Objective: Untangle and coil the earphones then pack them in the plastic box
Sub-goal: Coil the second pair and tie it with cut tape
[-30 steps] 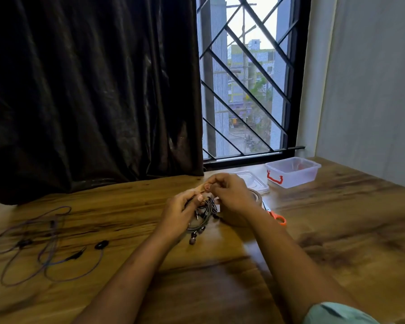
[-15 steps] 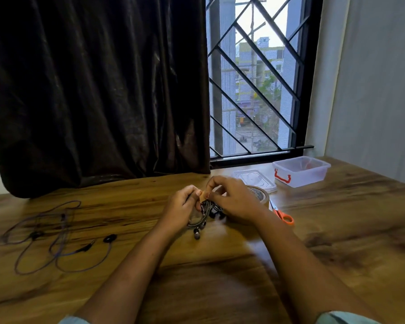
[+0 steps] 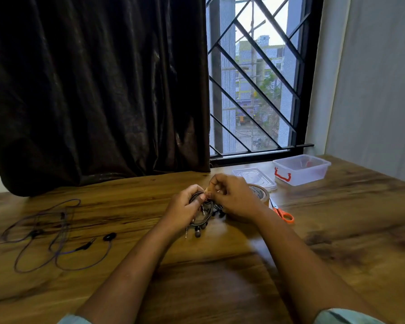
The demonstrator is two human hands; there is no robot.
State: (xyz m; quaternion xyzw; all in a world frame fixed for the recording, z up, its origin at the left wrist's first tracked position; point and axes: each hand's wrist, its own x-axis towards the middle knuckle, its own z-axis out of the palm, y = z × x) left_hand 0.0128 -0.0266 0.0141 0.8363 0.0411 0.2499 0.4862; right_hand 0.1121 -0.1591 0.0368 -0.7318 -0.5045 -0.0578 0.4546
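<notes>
A coiled bundle of dark earphones (image 3: 202, 218) hangs between my hands just above the wooden table (image 3: 337, 230), with earbuds and a plug dangling below. My left hand (image 3: 184, 210) grips the coil from the left. My right hand (image 3: 234, 198) pinches a small piece of brown tape at the top of the coil, fingertips touching the left thumb. A second pair of earphones (image 3: 54, 235), purple-corded and loose, lies spread on the table at the left. The clear plastic box (image 3: 302, 169) with red clasps stands open at the back right.
The box's clear lid (image 3: 255, 177) lies flat left of the box. A brown tape roll (image 3: 260, 191) sits behind my right hand, and orange-handled scissors (image 3: 283, 213) lie to its right. A dark curtain and a barred window rise behind the table.
My hands have stayed together on the coil, the right fingers shifting slightly at the top of it. The camera has tilted, so the scene sits a bit differently in view.
</notes>
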